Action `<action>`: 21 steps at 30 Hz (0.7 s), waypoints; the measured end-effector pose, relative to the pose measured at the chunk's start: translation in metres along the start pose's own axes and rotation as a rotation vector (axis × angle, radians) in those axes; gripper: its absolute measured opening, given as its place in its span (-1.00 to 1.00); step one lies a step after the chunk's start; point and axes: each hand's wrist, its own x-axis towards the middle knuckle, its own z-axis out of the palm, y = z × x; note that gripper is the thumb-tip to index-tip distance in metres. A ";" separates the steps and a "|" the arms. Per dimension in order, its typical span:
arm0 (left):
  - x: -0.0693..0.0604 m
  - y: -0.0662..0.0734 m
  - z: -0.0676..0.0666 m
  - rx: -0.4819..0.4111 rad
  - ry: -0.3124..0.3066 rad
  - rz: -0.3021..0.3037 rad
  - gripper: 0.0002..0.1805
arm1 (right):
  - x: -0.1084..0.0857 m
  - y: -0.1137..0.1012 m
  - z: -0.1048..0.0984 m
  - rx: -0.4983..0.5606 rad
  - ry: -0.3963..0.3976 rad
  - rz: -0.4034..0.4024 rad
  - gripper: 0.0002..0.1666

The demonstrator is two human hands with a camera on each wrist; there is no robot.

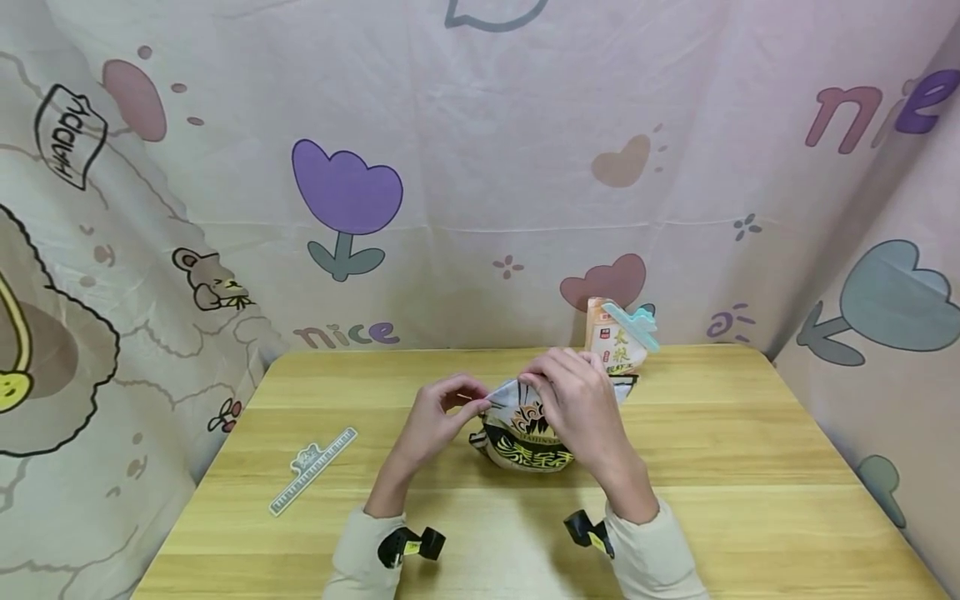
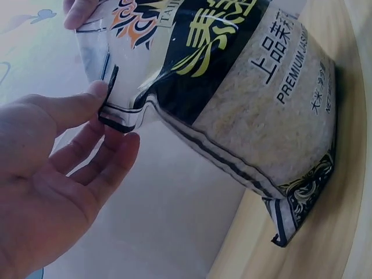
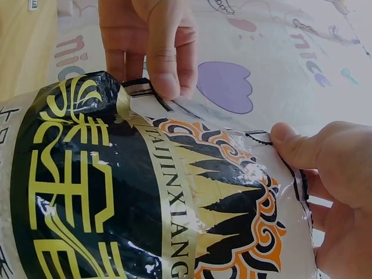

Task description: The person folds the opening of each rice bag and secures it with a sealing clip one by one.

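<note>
A bag of rice (image 1: pixel 531 433), printed in black and gold, stands on the table between both hands. In the left wrist view, pale grains show through the clear part of the rice bag (image 2: pixel 250 125). My left hand (image 1: pixel 438 417) pinches one top corner of the bag between thumb and fingers, seen closer as the left hand (image 2: pixel 64 157) in its wrist view. Farther along the top edge, my right hand (image 1: pixel 581 404) pinches the film; the right wrist view shows the right thumb (image 3: pixel 296 145) on the near face, with other fingers behind.
To the left lies a pale ruler-like bag clip (image 1: pixel 313 471). Behind the right hand stands a small orange and white packet (image 1: pixel 611 340) with a teal clip (image 1: pixel 633 323) across its top. A patterned cloth (image 1: pixel 465 167) hangs behind the wooden table (image 1: pixel 720 467).
</note>
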 end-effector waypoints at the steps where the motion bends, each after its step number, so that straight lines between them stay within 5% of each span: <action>1: 0.000 0.000 -0.001 0.004 -0.003 -0.006 -0.92 | 0.000 0.000 0.000 0.001 0.002 0.000 -0.96; 21: -0.002 -0.008 -0.010 0.005 0.003 -0.034 -0.94 | 0.001 -0.001 -0.006 0.019 0.000 0.044 -0.93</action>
